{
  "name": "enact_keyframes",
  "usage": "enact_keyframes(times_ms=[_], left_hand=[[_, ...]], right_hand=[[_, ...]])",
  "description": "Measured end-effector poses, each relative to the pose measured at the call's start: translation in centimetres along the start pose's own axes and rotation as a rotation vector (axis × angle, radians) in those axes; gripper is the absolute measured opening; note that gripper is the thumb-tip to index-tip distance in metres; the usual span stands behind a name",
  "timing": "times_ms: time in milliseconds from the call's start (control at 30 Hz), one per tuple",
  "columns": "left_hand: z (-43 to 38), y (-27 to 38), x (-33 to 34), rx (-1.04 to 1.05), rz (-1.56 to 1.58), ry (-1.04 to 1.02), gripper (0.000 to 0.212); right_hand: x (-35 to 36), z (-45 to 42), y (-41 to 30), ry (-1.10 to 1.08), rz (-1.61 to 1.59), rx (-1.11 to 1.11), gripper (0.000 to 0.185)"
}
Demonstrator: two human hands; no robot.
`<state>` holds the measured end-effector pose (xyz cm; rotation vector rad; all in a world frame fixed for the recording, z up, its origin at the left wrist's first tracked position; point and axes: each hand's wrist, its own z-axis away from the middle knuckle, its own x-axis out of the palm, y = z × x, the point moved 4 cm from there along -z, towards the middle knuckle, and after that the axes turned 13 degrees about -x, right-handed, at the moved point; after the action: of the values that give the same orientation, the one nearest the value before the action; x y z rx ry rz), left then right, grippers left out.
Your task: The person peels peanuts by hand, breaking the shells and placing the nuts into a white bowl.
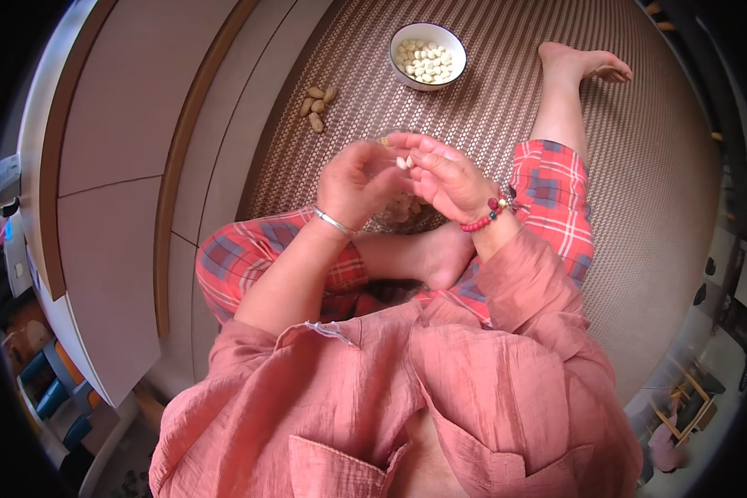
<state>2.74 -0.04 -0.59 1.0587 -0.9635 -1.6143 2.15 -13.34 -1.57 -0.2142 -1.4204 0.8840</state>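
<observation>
Two pale shelled peanut kernels show at the thumb and fingers of my right hand, which wears a beaded bracelet. My left hand, with a silver bangle at the wrist, curves close beside it. Its fingertips are blurred and partly hidden, so any grip there is unclear. Beneath both hands stands a clear container of what look like brown peanut shells, mostly covered by the hands. Farther out, a white dark-rimmed bowl holds many pale kernels. Several unshelled peanuts lie left of the bowl.
A brown-and-beige woven mat lies under everything. One bare foot is folded in near the clear container; the other leg stretches out right of the bowl. Flat cabinet-like panels border the mat on the left.
</observation>
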Motion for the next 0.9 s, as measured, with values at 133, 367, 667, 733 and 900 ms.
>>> enact_keyframes(times_ms=[133, 367, 667, 733, 900], left_hand=[[-0.2, -0.2, 0.0, 0.065, -0.266, 0.068, 0.020], [1.1, 2.7, 0.0, 0.356, -0.544, 0.186, 0.021], [0.6, 0.2, -0.1, -0.148, 0.328, -0.103, 0.010], [0.7, 0.2, -0.6, -0.284, 0.507, -0.194, 0.011], [1.3, 0.1, -0.3, -0.500, 0.863, -0.279, 0.011]], right_hand=[[1.0, 0.4, -0.3, -0.031, 0.023, -0.007, 0.040], [1.6, 0.8, -0.2, -0.030, 0.126, -0.025, 0.044], [1.9, 0.9, -0.9, 0.125, 0.058, -0.099, 0.032], [1.0, 1.2, -0.7, 0.168, 0.187, -0.108, 0.027], [2.5, 1.4, -2.0, 0.171, 0.861, -0.367, 0.015]])
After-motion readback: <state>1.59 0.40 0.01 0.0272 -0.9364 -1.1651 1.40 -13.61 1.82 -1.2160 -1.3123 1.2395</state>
